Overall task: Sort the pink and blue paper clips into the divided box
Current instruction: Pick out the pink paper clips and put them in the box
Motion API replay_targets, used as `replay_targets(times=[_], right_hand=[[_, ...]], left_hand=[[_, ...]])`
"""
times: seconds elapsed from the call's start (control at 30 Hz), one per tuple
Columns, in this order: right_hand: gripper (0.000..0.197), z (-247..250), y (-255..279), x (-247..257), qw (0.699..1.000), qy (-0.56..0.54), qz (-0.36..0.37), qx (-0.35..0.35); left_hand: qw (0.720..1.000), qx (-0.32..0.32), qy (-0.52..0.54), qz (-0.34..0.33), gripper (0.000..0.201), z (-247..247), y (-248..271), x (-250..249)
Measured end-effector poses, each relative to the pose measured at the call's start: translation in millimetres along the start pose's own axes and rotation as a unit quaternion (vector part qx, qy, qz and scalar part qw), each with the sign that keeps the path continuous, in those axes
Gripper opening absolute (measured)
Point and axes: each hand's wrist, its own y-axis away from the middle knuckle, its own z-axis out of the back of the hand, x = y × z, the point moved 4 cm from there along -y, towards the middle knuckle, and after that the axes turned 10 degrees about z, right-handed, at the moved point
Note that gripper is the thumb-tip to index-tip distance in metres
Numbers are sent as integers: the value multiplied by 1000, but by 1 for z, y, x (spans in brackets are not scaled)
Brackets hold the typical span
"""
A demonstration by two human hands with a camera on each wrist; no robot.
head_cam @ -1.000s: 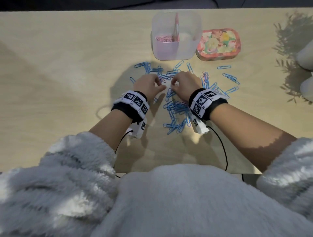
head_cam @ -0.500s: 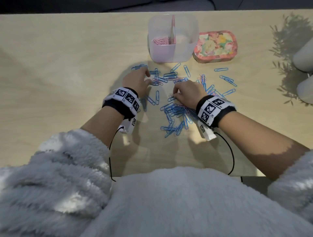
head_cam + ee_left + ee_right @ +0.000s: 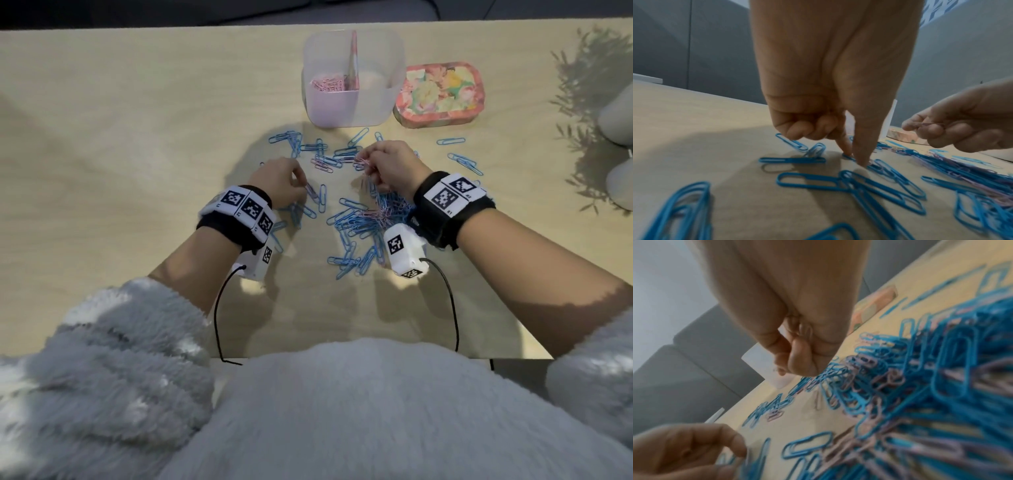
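The clear divided box (image 3: 390, 68) stands at the table's far middle; pink clips (image 3: 328, 84) lie in its left compartment, and the right one looks bare. Blue clips (image 3: 356, 226) lie scattered and heaped before it, with pink ones mixed in. My left hand (image 3: 306, 187) has thumb and forefinger tips together on a pinkish clip (image 3: 311, 192) lying on the table, other fingers curled (image 3: 857, 160). My right hand (image 3: 364, 164) hovers over the heap's far edge and pinches pink clips (image 3: 931, 125) between thumb and fingers (image 3: 785, 368).
A flowered tin (image 3: 440, 92) sits just right of the box. Two pale rounded objects (image 3: 620, 116) stand at the right edge. More blue clips (image 3: 466, 162) trail to the right of my right hand. Cables run from both wrist cameras to the near table edge.
My left hand drew back toward me and came down on a clip. My right hand rose from the heap and moved away from me, pink clips in its fingers.
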Motion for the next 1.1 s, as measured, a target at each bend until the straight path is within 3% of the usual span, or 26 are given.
replay_targets(times=[0.13, 0.23, 0.33, 0.4, 0.53, 0.77, 0.83, 0.9, 1.0, 1.1], right_hand=[[23, -8, -6, 6, 997, -49, -59, -12], [24, -21, -18, 12, 991, 133, 25, 6], [16, -39, -23, 12, 940, 331, 86, 15], [18, -47, -24, 14, 911, 396, 112, 6], [16, -57, -27, 20, 900, 415, 134, 19], [20, -48, -20, 9, 871, 462, 138, 92], [20, -38, -18, 5, 879, 446, 145, 86], [20, -22, -18, 2, 911, 381, 144, 58], [19, 2, -10, -4, 976, 192, 101, 33], [25, 19, 3, -12, 998, -4, 66, 14]], left_hand=[[999, 1, -44, -31, 15, -3, 1, -8], [999, 3, -46, -28, 14, -5, 0, -4], [999, -14, -16, -26, 14, -4, 0, -1], [999, -28, 1, -39, 17, -2, 3, -2], [998, -22, -26, -53, 18, -6, 4, -6], [1000, 13, -13, -12, 15, -3, -1, 7], [1000, -1, -19, -13, 17, 0, -1, 7], [999, -24, -7, -25, 19, 2, -1, 0], [998, -35, -4, -45, 21, -1, -1, -15], [996, -4, -49, -77, 24, -13, -3, -31]])
